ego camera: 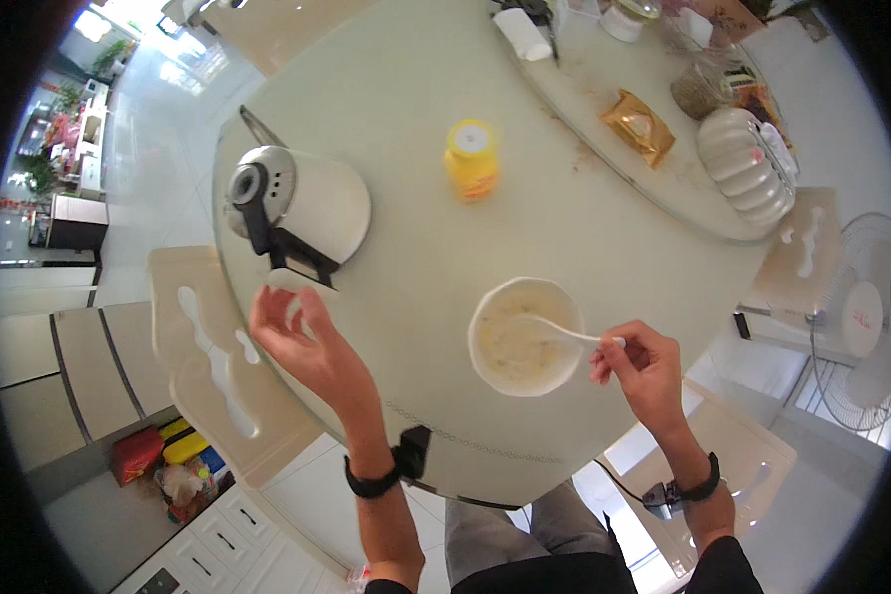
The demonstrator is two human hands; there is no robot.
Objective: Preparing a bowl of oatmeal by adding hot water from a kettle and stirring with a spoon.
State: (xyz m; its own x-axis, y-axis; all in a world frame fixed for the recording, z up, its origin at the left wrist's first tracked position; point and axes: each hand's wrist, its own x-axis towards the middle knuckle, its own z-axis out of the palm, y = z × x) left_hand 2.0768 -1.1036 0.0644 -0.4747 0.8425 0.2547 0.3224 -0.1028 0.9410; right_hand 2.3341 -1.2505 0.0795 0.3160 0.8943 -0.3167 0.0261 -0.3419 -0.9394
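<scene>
A white bowl of pale soup or porridge stands on the light glass tabletop before me. My right hand pinches the handle of a white spoon, whose other end lies in the bowl's liquid. At the left, my left hand is beside a white appliance with a silver disc and a black handle. Its curled fingers are at a pale rounded piece by the handle's end; whether they grip it is unclear. A yellow-capped jar stands farther back.
A raised glass turntable at the back right bears a gold packet, a white ribbed container, a white roll and jars. Beige chairs stand around the table, with a fan at the right.
</scene>
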